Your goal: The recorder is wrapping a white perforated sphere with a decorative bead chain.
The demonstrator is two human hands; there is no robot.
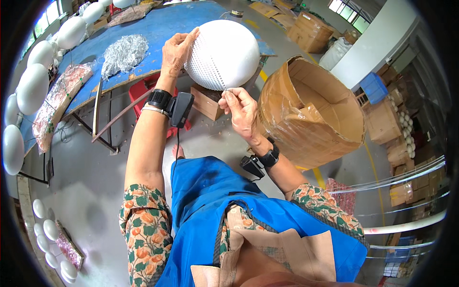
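A large white ball (235,50) hangs in front of me at the edge of the blue table. Its left part carries a band of small dots in rows (202,66); the rest is smooth. My left hand (175,55) grips the ball's upper left side, fingertips on the border of the dotted band. Below the ball, my right hand (240,110) pinches thumb and forefinger together at the lower end of that border. Whatever lies between those fingertips is too small to make out. A pile of silvery white strands (125,53) lies on the table.
Right of my hands stands a big round cardboard container (306,129). The blue table (167,21) is at the back left, a red stool (143,93) under it. White egg-shaped balls (32,88) line the far left. Pale strands (401,177) stretch at right.
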